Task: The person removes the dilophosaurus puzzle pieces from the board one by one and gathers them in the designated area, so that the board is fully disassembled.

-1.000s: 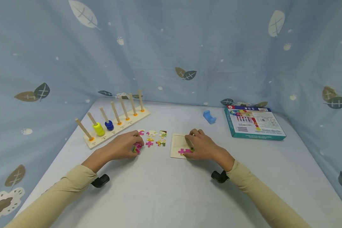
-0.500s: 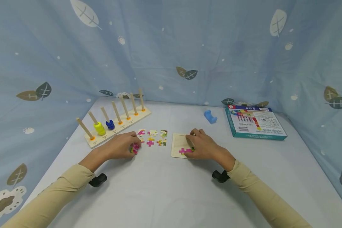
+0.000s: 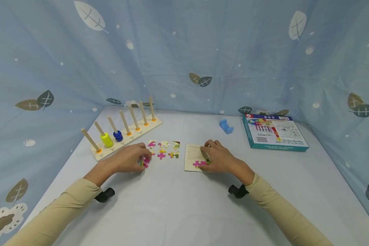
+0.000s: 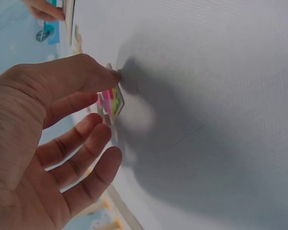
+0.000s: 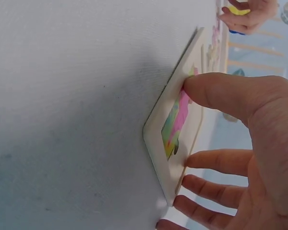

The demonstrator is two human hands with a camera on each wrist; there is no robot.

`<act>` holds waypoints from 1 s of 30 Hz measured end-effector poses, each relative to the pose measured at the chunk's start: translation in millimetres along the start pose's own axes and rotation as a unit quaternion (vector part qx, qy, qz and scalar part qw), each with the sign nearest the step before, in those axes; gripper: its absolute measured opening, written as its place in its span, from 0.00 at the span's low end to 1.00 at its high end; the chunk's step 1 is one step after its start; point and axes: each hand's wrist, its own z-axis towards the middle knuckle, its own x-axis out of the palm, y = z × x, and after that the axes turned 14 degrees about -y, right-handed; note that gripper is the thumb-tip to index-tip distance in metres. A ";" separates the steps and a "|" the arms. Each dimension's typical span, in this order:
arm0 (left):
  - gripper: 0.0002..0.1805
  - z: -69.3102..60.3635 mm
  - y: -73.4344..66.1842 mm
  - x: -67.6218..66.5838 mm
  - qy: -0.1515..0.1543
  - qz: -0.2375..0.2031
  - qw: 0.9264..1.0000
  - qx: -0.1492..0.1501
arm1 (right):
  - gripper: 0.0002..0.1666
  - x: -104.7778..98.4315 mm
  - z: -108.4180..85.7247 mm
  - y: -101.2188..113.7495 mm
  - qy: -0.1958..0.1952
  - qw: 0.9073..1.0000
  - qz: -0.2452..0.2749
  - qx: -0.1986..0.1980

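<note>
My left hand (image 3: 130, 158) pinches a pink and green jigsaw piece (image 3: 145, 162) low over the table, thumb on its near edge and index finger behind it. In the left wrist view, the hand (image 4: 62, 129) partly covers that jigsaw piece (image 4: 116, 101), and the other fingers hang loosely bent. My right hand (image 3: 219, 158) rests spread on the square wooden puzzle board (image 3: 190, 153). From the right wrist, the thumb presses beside joined pink and green pieces (image 5: 176, 120), while the fairly straight fingers touch the board's far side. The hand hides the board's right part.
Several loose jigsaw pieces (image 3: 161, 155) lie in rows between the hands. Behind the left hand stands a wooden peg rack (image 3: 127, 136) with yellow and blue beads. A blue plastic holder (image 3: 226, 126) and a flat box (image 3: 275, 133) lie at the back right.
My left hand has drawn slightly left and toward me with the jigsaw piece, which now looks flatter. The right hand keeps its place on the board.
</note>
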 end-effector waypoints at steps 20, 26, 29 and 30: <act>0.19 23.6 -25.5 2.0 -0.017 -0.014 0.999 0.050 | 0.35 -4.4 -5.6 -13.4 0.013 0.996 0.092 0.016; 0.18 38.0 -46.9 8.7 -0.019 -0.038 0.996 0.077 | 0.36 -7.5 -5.7 -11.7 0.031 0.995 0.089 0.018; 0.17 48.0 -60.1 13.6 -0.025 -0.052 0.994 0.095 | 0.37 -7.4 -4.7 -12.9 0.036 0.996 0.083 0.021; 0.17 51.5 -64.3 15.8 -0.025 -0.056 0.993 0.099 | 0.37 -7.1 -4.2 -13.3 0.037 0.996 0.082 0.021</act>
